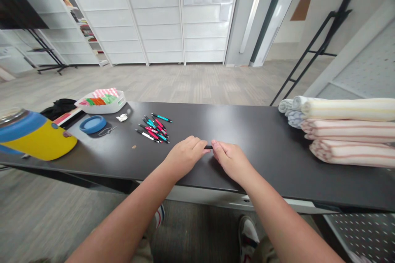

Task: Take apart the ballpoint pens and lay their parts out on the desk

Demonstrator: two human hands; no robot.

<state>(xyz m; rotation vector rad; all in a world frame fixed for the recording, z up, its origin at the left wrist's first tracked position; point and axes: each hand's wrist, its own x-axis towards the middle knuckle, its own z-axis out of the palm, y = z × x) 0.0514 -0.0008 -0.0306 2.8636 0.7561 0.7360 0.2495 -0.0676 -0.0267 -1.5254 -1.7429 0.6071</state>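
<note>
My left hand [186, 155] and my right hand [230, 159] rest knuckles-up on the black table [262, 131], fingertips nearly meeting. Between them they pinch a short dark pen [209, 147], of which only a small middle piece shows. Both hands have their fingers curled closed around its ends. A loose pile of several pens [154, 128] in pink, teal, black and white lies on the table to the left, a hand's width beyond my left hand.
A white tray [103, 108] of coloured items, a blue lid [93, 124], a small white object [122, 117] and a yellow-and-blue container [33, 135] sit at the left. Rolled striped towels [345, 131] are stacked at the right. My shoes show below the table's front edge.
</note>
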